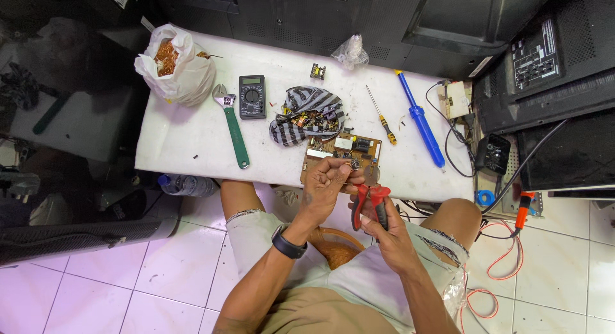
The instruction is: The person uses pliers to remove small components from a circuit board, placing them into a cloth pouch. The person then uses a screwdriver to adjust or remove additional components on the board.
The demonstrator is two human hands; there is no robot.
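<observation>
Two bare hands work at the near edge of a white tabletop (pixel 186 141), above the seated person's knees. Largest item nearby: a white plastic bag (pixel 176 68) of coppery scrap at the far left corner. Next, a green-handled adjustable wrench (pixel 232 125) beside a dark multimeter (pixel 252 97). A long blue-handled tool (pixel 419 119) lies well to the right, with a small screwdriver (pixel 382 119) between it and a striped cloth pouch (pixel 307 113) holding loose small parts.

Brown circuit board (pixel 343 156) sits at the table's near edge, partly overhanging, just beyond the hands. Left hand (pixel 323 186) rests on the board's near edge, fingers curled shut on something small there; what exactly it pinches is too small to tell. Right hand (pixel 384 228) is closed around the red handles of a pair of pliers (pixel 368 206), nose pointed up toward the left fingertips and the board edge. Whether the tool's tip touches a part is hidden by the fingers.

Progress, as a judgement: stripping looks well under way. Pouch and bag already hold pulled pieces, yet the board still carries several components, including a pale block and dark parts. A tiny part (pixel 318 71) sits alone at the far edge.
</observation>
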